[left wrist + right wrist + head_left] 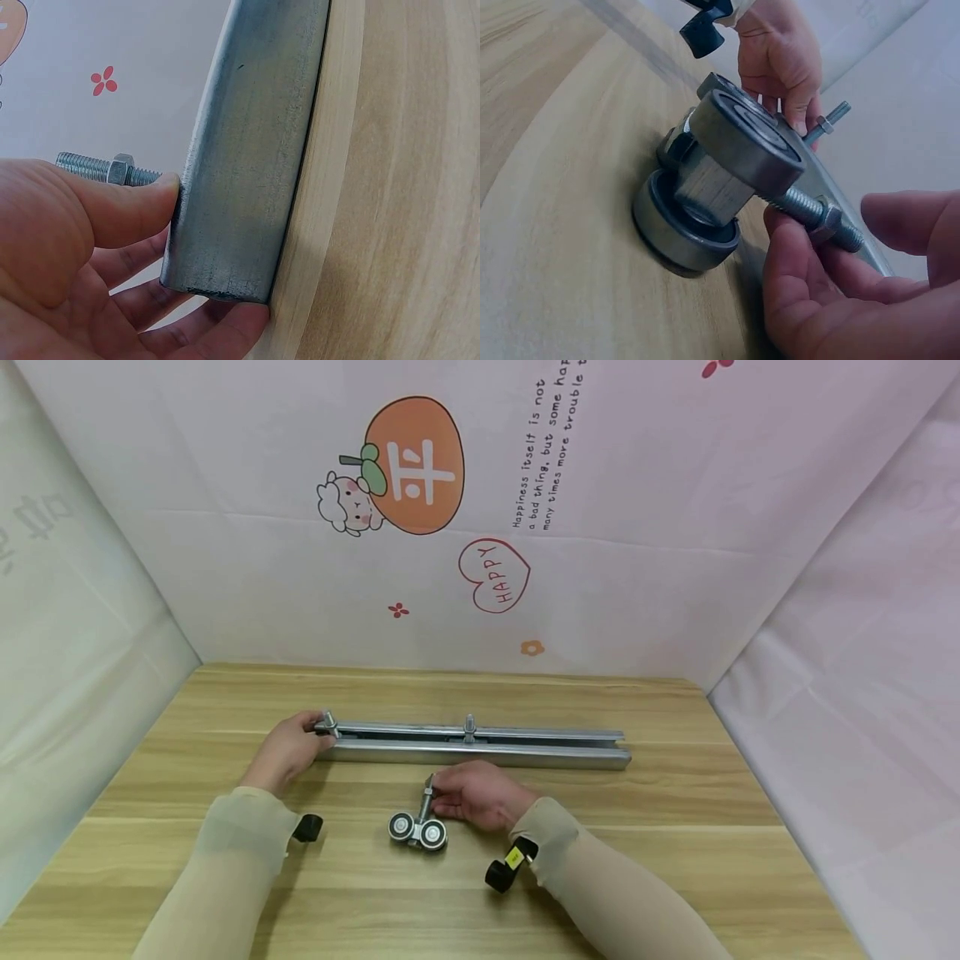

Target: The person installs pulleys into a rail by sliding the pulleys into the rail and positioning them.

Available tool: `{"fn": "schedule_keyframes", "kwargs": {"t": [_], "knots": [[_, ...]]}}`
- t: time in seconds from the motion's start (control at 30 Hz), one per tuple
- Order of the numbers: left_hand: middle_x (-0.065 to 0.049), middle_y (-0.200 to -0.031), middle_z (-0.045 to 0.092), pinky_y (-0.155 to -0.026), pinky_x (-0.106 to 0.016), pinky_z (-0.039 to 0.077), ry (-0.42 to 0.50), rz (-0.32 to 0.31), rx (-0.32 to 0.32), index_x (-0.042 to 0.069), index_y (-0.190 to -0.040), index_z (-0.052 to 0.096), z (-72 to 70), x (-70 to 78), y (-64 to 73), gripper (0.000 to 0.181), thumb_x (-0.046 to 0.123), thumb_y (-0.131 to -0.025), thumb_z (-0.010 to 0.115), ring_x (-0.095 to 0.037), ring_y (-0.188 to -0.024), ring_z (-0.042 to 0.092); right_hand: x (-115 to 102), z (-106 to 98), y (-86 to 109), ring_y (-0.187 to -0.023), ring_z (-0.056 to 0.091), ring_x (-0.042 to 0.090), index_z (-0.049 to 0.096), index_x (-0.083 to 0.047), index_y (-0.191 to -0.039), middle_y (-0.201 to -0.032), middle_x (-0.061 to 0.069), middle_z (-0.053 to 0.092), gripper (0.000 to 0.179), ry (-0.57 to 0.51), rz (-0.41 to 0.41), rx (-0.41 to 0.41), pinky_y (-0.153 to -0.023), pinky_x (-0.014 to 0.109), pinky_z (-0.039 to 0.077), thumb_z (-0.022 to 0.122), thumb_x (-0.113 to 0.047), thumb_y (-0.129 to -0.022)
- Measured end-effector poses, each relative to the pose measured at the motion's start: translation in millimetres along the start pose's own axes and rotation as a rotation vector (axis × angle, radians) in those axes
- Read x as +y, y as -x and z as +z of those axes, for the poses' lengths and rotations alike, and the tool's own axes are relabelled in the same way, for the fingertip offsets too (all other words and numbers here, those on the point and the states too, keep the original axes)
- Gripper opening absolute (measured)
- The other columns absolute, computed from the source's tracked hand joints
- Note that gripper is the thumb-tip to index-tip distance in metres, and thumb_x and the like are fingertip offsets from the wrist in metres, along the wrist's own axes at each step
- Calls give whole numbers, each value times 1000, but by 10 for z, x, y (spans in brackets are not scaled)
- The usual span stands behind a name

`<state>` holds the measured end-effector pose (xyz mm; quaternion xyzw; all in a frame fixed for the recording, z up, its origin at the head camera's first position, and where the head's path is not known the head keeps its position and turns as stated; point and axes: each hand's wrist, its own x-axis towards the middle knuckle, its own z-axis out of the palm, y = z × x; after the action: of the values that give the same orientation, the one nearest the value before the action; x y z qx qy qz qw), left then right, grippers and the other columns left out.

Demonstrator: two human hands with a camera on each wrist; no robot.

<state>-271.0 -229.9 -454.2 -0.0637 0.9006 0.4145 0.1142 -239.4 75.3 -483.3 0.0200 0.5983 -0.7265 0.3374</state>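
Observation:
A steel channel track (480, 753) lies lengthwise on the table, slot upward. Two threaded bolts with nuts stand up out of its slot, one bolt (470, 727) near the middle and the other bolt (331, 723) at the left end. My left hand (291, 748) grips that left end, thumb on the upper edge and fingers around the end (217, 292). In front of the track, my right hand (480, 795) holds a roller trolley (417, 831) by its bolt (799, 204). Fingers curl behind the bolt and nut, while the thumb stands off it. The trolley's wheels (746, 142) point toward me.
The wood-grain table (360, 910) is bounded at the back by a white printed cloth (600, 602). More white cloth hangs at the left (82, 577) and right (847, 652). A black camera mount (501, 875) juts from the right wrist, another camera mount (307, 827) from the left.

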Motion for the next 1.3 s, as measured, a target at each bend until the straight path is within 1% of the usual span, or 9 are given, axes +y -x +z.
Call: {"fn": "schedule_keyframes", "kwargs": {"t": [0.13, 0.37, 0.47, 0.57, 0.7, 0.87, 1.0, 1.13, 1.3], "knots": [[-31, -150, 36, -105, -58, 35, -5, 3, 1, -1, -153, 32, 0, 0, -1, 63, 23, -101, 59, -47, -134, 36, -10, 20, 7, -84, 63, 20, 60, 13, -118, -98, 14, 67, 26, 50, 1, 24, -86, 35, 54, 58, -4, -99], [-31, -148, 38, -105, -58, 35, -26, 20, -1, -1, -153, 32, -9, 3, 4, 64, 23, -101, 58, -48, -134, 37, -35, 42, 13, -75, 62, 18, 65, 11, -112, -95, 16, 68, 21, 128, -18, 93, -72, 29, 55, 59, -3, -98], [-31, -148, 38, -105, -59, 35, -27, 21, -2, -2, -153, 31, -15, 0, 12, 64, 23, -101, 58, -48, -133, 37, -49, 35, 14, -73, 61, 17, 65, 11, -112, -94, 16, 69, 21, 161, -32, 104, -68, 27, 55, 60, -4, -97], [-30, -149, 38, -105, -59, 34, -18, 22, -1, -2, -153, 32, -14, 0, 11, 63, 22, -101, 58, -47, -134, 38, -77, 37, 37, -72, 61, 18, 66, 10, -109, -98, 16, 69, 18, 183, -54, 108, -67, 27, 55, 61, -1, -96], [-27, -150, 38, -106, -58, 33, -7, 20, 1, -2, -153, 32, -7, 5, 0, 63, 21, -101, 58, -45, -134, 38, -143, 42, 81, -72, 61, 18, 67, 10, -107, -100, 15, 70, 16, 245, -97, 96, -66, 27, 54, 61, 1, -96], [-27, -151, 37, -106, -59, 32, -8, 20, 2, -2, -153, 32, -2, 1, -13, 63, 22, -101, 58, -46, -135, 37, -225, 36, 122, -74, 61, 19, 70, 5, -103, -95, 12, 71, 13, 363, -144, 74, -66, 29, 54, 60, -2, -98], [-27, -150, 38, -106, -59, 32, -14, 23, 5, -2, -153, 33, -2, -2, -5, 62, 22, -101, 59, -46, -134, 38, -260, 19, 137, -80, 63, 20, 71, -1, -101, -97, 10, 71, 13, 421, -164, 56, -71, 33, 55, 59, -4, -99], [-27, -150, 39, -107, -60, 32, -17, 22, 8, -2, -152, 33, -2, 2, -1, 62, 22, -101, 59, -46, -134, 38, -284, 15, 161, -86, 65, 22, 72, -2, -101, -100, 9, 70, 14, 457, -189, 34, -76, 37, 56, 58, -4, -100], [-27, -151, 38, -106, -60, 32, -20, 20, 2, -2, -153, 33, -5, -3, -1, 63, 23, -101, 58, -46, -134, 37, -332, 31, 210, -92, 66, 22, 72, -4, -101, -104, 5, 69, 13, 542, -219, 17, -83, 42, 55, 59, -4, -100]]}}
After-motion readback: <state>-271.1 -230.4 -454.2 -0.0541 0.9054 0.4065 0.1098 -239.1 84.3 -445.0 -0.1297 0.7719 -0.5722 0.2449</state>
